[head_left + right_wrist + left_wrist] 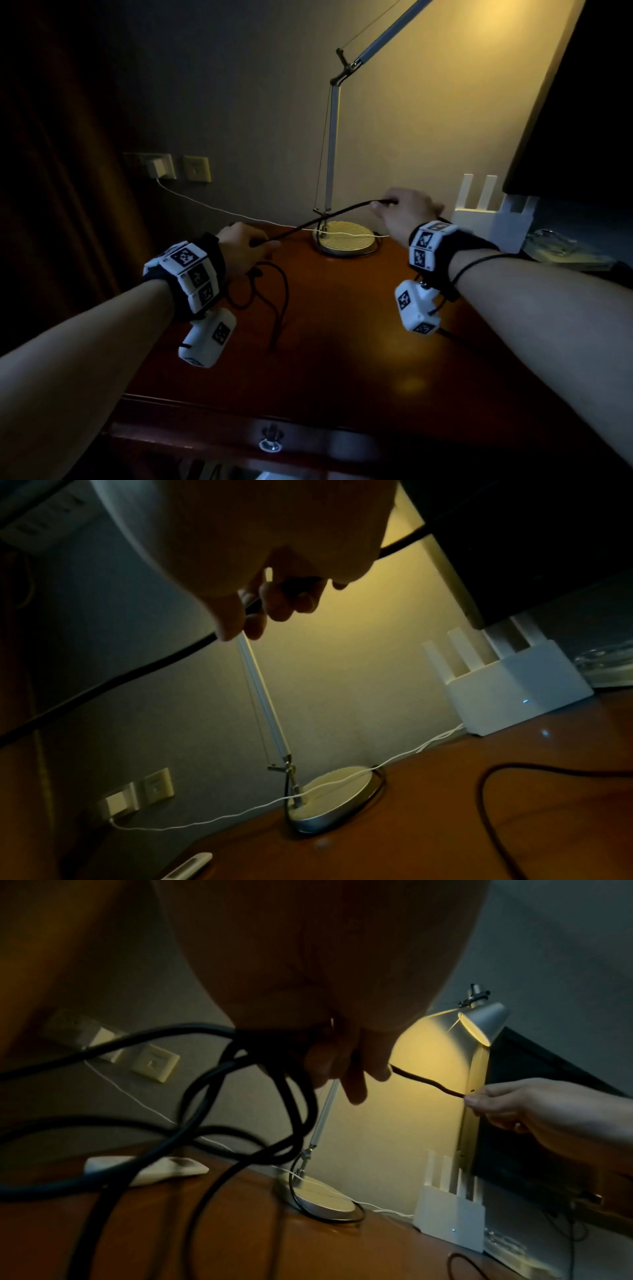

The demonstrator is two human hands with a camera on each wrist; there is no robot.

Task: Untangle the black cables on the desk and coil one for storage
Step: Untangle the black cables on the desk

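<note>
A black cable runs taut above the wooden desk between my two hands. My left hand grips it at the left, with several loose black loops hanging from the fist down to the desk. My right hand pinches the cable's far end between thumb and fingers, raised in front of the lamp pole. In the right wrist view the cable leaves my right hand toward the lower left. Another black cable lies curved on the desk at the right.
A desk lamp stands at the back, its round base crossed by a thin white charger wire from a wall socket. A white router sits back right under a dark monitor. A white remote lies left.
</note>
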